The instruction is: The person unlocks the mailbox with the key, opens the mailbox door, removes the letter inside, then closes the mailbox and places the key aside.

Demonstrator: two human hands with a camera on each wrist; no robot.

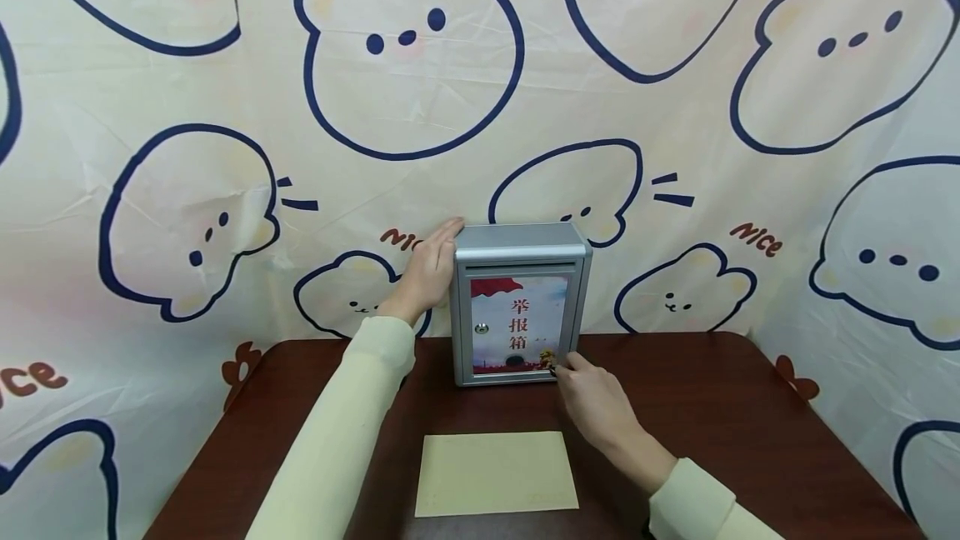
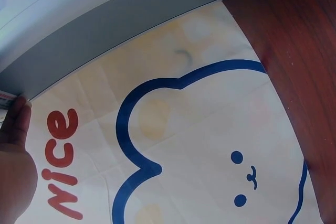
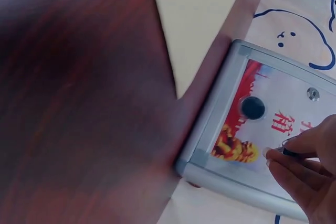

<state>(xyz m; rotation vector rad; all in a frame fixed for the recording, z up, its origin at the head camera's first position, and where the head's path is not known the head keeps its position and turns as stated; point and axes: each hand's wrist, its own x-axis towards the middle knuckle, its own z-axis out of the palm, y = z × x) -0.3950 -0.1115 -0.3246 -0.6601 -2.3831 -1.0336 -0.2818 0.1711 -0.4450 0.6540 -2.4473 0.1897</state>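
A grey metal drop box [image 1: 522,248] with a printed front panel, red lettering and a small round lock [image 3: 313,94] stands upright on the table. My left hand [image 1: 429,269] rests against its left side near the top, fingers extended; in the left wrist view only part of that hand [image 2: 14,161] shows at the edge. In front of the panel's lower right corner, my right hand [image 1: 597,398] pinches a small key [image 3: 286,149] with a dark head, partly hidden by the fingers. The key is apart from the lock.
A pale yellow envelope-like sheet [image 1: 497,473] lies flat on the dark brown table [image 1: 697,423] in front of the box. Behind the table hangs a cream cloth [image 1: 405,107] printed with blue-outlined bears.
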